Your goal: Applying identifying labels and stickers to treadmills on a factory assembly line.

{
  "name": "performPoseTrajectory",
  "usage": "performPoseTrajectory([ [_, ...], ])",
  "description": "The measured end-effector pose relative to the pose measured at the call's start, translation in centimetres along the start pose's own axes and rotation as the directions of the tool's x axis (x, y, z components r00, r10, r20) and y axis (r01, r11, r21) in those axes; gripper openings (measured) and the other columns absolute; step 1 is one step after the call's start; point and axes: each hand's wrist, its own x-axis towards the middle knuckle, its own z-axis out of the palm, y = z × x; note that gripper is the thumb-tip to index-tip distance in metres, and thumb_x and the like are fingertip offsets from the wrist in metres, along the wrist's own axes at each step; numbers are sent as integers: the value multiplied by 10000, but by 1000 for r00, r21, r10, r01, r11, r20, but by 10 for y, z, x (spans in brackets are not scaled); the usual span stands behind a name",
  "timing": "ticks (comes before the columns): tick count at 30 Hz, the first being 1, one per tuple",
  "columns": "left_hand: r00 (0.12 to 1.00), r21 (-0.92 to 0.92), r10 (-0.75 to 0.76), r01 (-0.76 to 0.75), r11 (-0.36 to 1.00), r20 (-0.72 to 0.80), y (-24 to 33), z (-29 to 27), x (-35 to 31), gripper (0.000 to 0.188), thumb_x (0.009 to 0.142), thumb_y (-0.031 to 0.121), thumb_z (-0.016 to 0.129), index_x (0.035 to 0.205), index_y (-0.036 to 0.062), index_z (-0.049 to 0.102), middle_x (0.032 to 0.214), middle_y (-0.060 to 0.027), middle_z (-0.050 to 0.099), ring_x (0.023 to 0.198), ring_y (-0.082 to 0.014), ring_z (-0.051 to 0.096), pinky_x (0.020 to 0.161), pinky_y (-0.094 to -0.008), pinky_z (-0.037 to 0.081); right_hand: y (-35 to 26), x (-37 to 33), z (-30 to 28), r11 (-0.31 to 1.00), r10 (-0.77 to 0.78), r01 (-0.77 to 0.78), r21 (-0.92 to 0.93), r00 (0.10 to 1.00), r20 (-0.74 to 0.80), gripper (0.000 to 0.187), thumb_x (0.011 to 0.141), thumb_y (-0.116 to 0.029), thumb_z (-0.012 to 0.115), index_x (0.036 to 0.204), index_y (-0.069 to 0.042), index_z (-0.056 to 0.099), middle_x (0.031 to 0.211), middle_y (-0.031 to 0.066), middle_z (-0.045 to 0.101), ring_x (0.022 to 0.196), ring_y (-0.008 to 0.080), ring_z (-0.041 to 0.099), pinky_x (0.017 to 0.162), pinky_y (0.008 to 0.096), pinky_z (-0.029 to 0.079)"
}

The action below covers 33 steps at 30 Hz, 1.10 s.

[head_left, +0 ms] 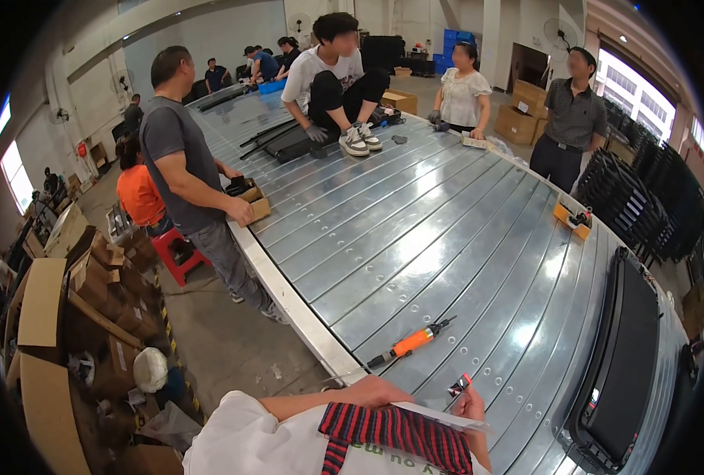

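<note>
Head view, right hand point(469, 405): is pinching a small red and black piece point(458, 385) between fingertips, at the near edge of the ribbed metal panel point(447, 229).
Left hand point(368, 389): is lying by the panel's near corner, over a red striped cloth point(391, 431); its grip cannot be told.
Orange screwdriver point(409, 343): is lying on the panel, just beyond both hands.
Small cardboard box point(251, 198): is sitting at the left edge, holding dark parts, a standing person's hand resting on it.
Orange tray point(572, 218): is sitting at the right edge, holding dark items.
Black case point(617, 356): is lying along the right side.
</note>
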Motion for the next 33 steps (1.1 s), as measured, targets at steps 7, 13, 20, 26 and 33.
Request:
performPoseTrajectory([
  [7,999,-18,16,-17,1000,-36,-8,-8,-4,214,756,156,493,964,137,537,813,-80,575,738,-289,541,590,-323,433,30,21,-17,969,-108,104,-223,994,-5,282,817,-285,503,654,-56,478,457,37,450,355,113,408,314,222,295],
  [13,998,18,31,-30,999,-51,-20,-8,-8,219,755,168,501,969,143,542,819,-76,582,740,-287,547,586,-332,437,29,17,-11,962,-101,91,-257,995,-24,300,806,-259,523,589,-58,471,445,49,458,341,128,414,321,230,319],
  [20,996,3,43,-43,999,-74,-25,-12,-10,185,744,156,496,925,128,528,739,-93,558,705,-299,531,559,-350,421,24,11,11,955,-91,81,-286,996,-20,292,807,-284,517,625,-61,473,440,35,441,336,115,396,323,230,314],
  [26,1000,-9,-3,3,1000,-25,-19,-19,-11,168,743,155,487,906,124,513,730,-86,546,698,-297,524,557,-337,417,26,21,40,995,-90,91,-37,995,35,252,808,-274,515,701,-49,479,452,33,434,344,110,394,326,236,313],
  [33,999,-29,4,-5,1000,-40,-22,-26,-12,173,756,164,479,921,125,515,758,-87,557,714,-301,528,572,-337,423,46,30,14,980,-105,111,-163,993,46,242,805,-235,523,656,-47,492,449,47,468,331,114,401,309,225,294],
])
